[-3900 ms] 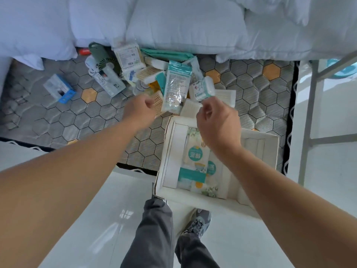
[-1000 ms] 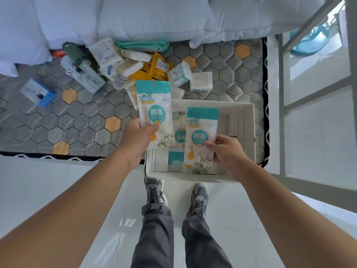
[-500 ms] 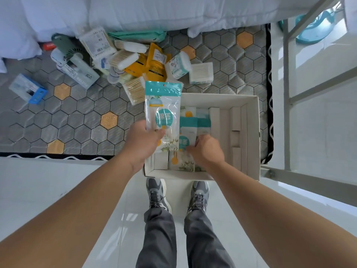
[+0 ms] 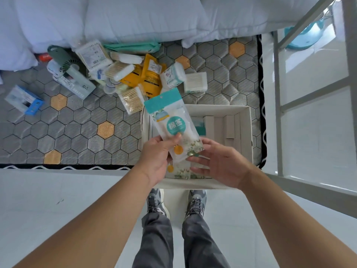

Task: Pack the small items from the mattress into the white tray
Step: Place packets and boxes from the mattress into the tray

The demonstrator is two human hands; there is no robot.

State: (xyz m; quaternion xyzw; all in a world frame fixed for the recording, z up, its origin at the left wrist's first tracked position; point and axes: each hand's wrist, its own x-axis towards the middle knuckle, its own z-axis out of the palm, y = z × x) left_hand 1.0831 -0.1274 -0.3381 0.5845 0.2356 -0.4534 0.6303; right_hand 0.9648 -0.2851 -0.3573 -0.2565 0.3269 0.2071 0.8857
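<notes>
**Packet held over tray**

The left hand [image 4: 154, 161] is closed on the packet's [image 4: 172, 122] near end. The long axis is slanted away and leftward above the tray [image 4: 216, 110]. The right hand [image 4: 222, 163] is spread open beside the near corner.

1. This is a bedroom, in a home or a dormitory; which of the two cannot be told.
2. A quilted mattress [image 4: 77, 128] with a grey and orange hexagon pattern fills the far half of the scene.
3. White padded bedding [image 4: 135, 16] is bunched along the mattress's far side.
4. A white metal frame [image 4: 278, 113] of rails stands at the right, just beside the mattress end.
5. Glossy white floor tiles [image 4: 58, 200] lie near and to the right.
6. Personal-care goods are there: a cotton swab packet [image 4: 172, 124], a clear box of cotton swabs [image 4: 195, 82], a green handheld fan [image 4: 63, 60] and a white tray [image 4: 251, 132] on the mattress's near right corner.
</notes>
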